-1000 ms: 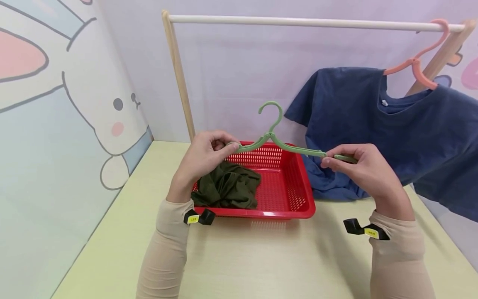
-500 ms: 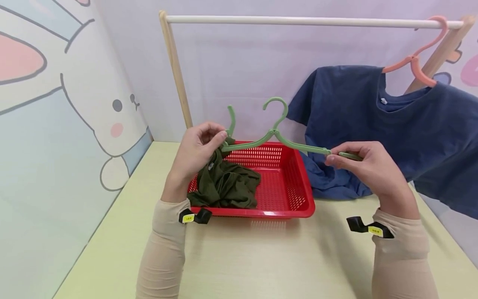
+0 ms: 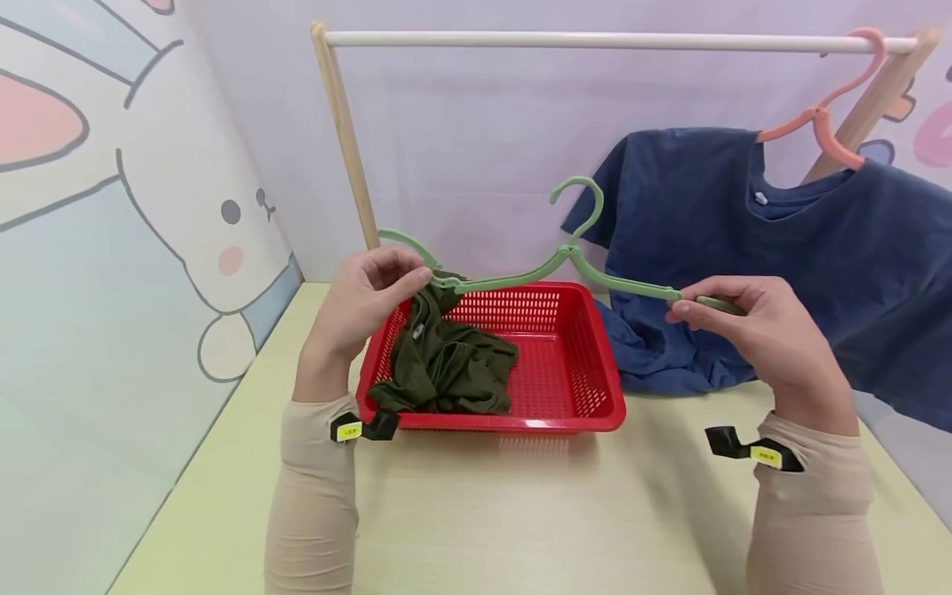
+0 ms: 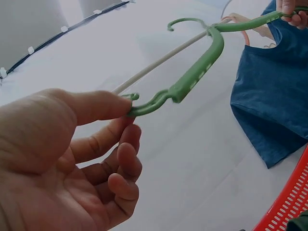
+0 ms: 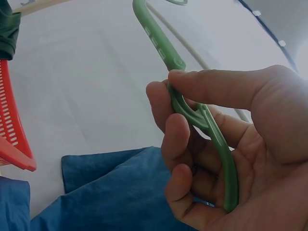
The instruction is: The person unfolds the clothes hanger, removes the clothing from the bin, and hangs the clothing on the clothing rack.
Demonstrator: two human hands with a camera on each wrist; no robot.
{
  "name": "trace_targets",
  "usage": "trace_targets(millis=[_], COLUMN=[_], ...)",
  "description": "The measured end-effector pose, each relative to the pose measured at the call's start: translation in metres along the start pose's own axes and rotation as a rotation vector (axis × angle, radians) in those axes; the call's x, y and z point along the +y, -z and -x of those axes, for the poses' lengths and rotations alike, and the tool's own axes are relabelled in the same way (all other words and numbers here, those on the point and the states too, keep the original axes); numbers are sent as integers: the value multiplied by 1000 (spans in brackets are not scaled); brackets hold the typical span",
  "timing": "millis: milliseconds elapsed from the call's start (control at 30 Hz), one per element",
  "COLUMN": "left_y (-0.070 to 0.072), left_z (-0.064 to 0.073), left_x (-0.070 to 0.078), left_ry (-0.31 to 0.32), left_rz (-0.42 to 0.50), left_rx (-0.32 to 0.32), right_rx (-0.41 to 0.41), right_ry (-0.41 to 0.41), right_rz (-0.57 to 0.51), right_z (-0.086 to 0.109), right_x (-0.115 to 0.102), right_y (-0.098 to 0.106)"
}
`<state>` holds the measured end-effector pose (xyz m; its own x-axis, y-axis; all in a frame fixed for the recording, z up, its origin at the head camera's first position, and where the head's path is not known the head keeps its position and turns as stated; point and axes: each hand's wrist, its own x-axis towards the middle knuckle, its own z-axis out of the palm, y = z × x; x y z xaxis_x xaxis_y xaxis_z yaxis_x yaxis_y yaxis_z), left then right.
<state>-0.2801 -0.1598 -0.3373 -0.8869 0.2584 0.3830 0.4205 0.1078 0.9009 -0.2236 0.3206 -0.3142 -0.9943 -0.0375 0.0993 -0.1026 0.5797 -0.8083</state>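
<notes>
Green hanger (image 3: 570,249), each grip (image 3: 355,296) (image 3: 769,326) pinching, olive shirt (image 3: 455,368), probably

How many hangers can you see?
2: the green hanger, held in both hands, and the pink hanger, hooked on the rail, holding the blue shirt. Others could be hidden.

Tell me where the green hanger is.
In the head view, just right of centre, the green hanger is held by the left hand and right hand, its right part in front of the navy shirt.
</notes>
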Motion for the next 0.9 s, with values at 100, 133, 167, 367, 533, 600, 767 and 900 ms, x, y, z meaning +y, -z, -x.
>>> trace_targets(millis=[100,133,167,367,533,600,767,900], left_y=[4,6,7,11,13,14,12,9], left_z=[2,2,3,5,6,6,4,2], left_x=[0,0,0,0,0,0,-2,-3], left_ry=[21,32,42,94,122,143,150,138], left_rz=[13,15,17,5,-20,-38,-106,-137], left_rx=[-18,-22,-26,-57,-98,-116,-162,-194], right_rx=[4,5,6,9,13,12,13,21], right_ry=[0,4,4,7,21,27,43,61], right_rz=[-3,-4,-10,-27,-40,-42,-44,-76], right_z=[0,0,0,0,0,1,1,0], right_x=[1,1,1,2,4,4,3,4], right_y=[2,3,3,5,6,6,5,5])
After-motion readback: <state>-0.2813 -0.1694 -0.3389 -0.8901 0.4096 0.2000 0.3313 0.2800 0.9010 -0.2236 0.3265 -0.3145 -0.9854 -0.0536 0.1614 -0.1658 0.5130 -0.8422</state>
